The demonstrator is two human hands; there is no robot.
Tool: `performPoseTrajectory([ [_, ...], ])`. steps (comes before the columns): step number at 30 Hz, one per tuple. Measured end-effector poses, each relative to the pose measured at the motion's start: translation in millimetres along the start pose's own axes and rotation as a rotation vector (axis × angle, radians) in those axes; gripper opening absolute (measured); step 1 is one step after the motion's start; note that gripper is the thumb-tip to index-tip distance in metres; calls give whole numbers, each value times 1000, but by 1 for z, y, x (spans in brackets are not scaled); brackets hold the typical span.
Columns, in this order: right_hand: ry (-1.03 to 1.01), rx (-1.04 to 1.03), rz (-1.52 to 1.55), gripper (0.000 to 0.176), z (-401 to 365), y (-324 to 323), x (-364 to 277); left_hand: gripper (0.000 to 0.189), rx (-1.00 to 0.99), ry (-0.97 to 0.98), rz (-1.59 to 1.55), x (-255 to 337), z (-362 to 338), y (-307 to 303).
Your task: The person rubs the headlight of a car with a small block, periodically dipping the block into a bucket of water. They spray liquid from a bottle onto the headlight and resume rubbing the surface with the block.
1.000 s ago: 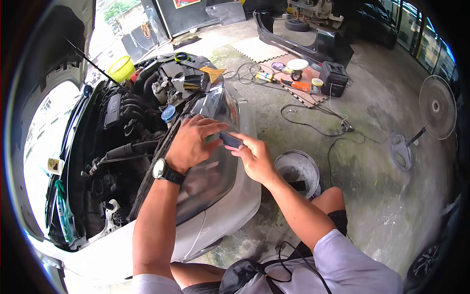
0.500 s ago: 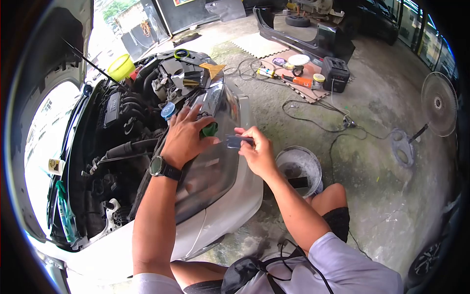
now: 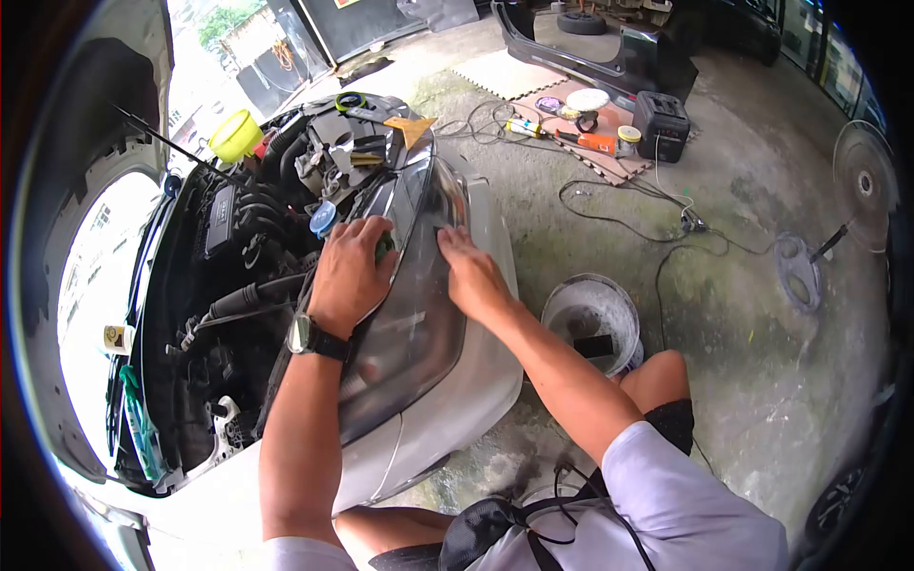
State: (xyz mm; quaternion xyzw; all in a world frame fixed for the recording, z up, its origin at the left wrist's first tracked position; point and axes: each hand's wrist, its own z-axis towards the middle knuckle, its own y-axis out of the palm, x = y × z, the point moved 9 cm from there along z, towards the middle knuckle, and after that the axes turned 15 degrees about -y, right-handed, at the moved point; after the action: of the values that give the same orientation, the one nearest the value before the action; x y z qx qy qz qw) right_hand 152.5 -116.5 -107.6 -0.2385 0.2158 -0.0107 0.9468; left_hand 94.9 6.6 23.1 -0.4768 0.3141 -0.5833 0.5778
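Observation:
The car's hazy headlight [image 3: 409, 328] fills the space between and below my hands. My left hand [image 3: 350, 271], with a watch on its wrist, rests at the inner edge of the lamp. Its fingers are curled round a small green object [image 3: 385, 246], mostly covered by the hand. On the lens, my right hand [image 3: 473, 278] presses down with fingers together on a dark piece of sandpaper [image 3: 440, 230]; only a sliver shows at the fingertips. A blue cap [image 3: 323, 218] sits just beyond my left hand.
The engine bay [image 3: 224, 276] lies open to the left, under the raised hood. A bucket [image 3: 595, 319] holding a dark block stands by my right knee. Farther off are a black box [image 3: 660, 126], an orange tool [image 3: 592, 142], cables on the floor and a fan [image 3: 864, 184].
My right hand has brought the sandpaper down onto the headlight lens, away from me. My left hand's spread fingers have drawn in around the green object.

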Motion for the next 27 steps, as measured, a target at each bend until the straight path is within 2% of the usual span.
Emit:
performPoseTrajectory([
  [3,-124,-2,-30,52,-10,-5,-42,36,15,-44,-25,-1,-4,0],
  [5,-135,-39,-4,51,-20,-6,-58,28,252,177,138,15,-15,-10],
  [6,-128,-41,1,51,-14,-5,-50,28,243,175,139,15,-14,-9],
  [8,-28,-23,23,52,0,-2,-20,22,7,8,22,5,-4,4],
  [11,24,-40,8,54,12,6,-5,19,23,31,68,4,-3,5],
  [13,-80,-31,-45,57,-8,2,-36,18,77,38,81,4,1,3],
  [15,-136,-69,-69,58,-21,-1,-61,20,-43,-50,155,-5,13,15],
  [17,-141,-60,-33,60,-12,-2,-47,20,-69,-45,158,-4,18,19],
  [19,67,-110,58,62,9,3,-2,18,-39,-32,132,3,17,12],
  [20,-7,-58,-27,62,17,9,11,19,-98,-49,109,3,15,8],
  [23,-17,-76,-31,61,7,4,-15,22,-95,-95,196,4,4,-4],
  [25,-106,-90,-111,61,-12,0,-59,22,-90,-103,214,4,4,-4],
  [27,-114,-100,-107,57,-9,-5,-58,21,-99,-113,261,3,10,1],
])
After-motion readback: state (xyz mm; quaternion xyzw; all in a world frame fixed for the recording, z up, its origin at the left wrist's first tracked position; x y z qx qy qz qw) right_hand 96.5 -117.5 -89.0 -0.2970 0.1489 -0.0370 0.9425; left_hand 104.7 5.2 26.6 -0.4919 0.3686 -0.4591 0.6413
